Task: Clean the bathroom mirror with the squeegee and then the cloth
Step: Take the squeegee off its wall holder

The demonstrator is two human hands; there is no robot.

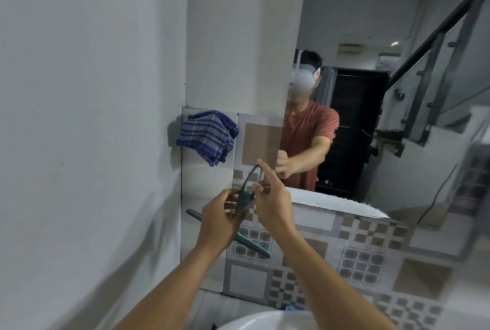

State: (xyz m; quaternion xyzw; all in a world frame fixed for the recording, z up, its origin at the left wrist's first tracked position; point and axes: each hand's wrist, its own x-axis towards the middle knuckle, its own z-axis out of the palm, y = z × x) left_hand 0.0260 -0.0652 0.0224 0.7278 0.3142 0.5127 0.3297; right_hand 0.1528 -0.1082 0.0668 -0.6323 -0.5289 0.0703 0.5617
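— Squeegee (245,198): where was it?

— Out in front of the person, held between both hands, just before the tiled wall (371,258) and below the left part of the mirror (397,90). It was dark green. Its long blade ran slantwise from lower right to upper left, passing behind the left hand (220,219). The handle rose from the middle of the blade and ended in a thin loop near the right index finger.

— How were the hands set?

— The left hand was closed around the squeegee where the handle met the blade, thumb on top. The right hand (273,202) was narrow at the thumb and middle fingers, which pinched the handle near the neck, while its index finger pointed straight up beside the loop. Both bare forearms reached in from the bottom edge.

— And the cloth?

— A blue checked cloth (208,137) hung folded on the wall to the upper left, apart from both hands, over the top of a grey tile strip. What it hung from was hidden.

— The mirror itself?

— Mounted on the wall to the right, tilted in the wide view. It reflected the person in a reddish shirt with arms forward, a dark doorway and a stair rail. A white sink (265,321) edge showed at the bottom.
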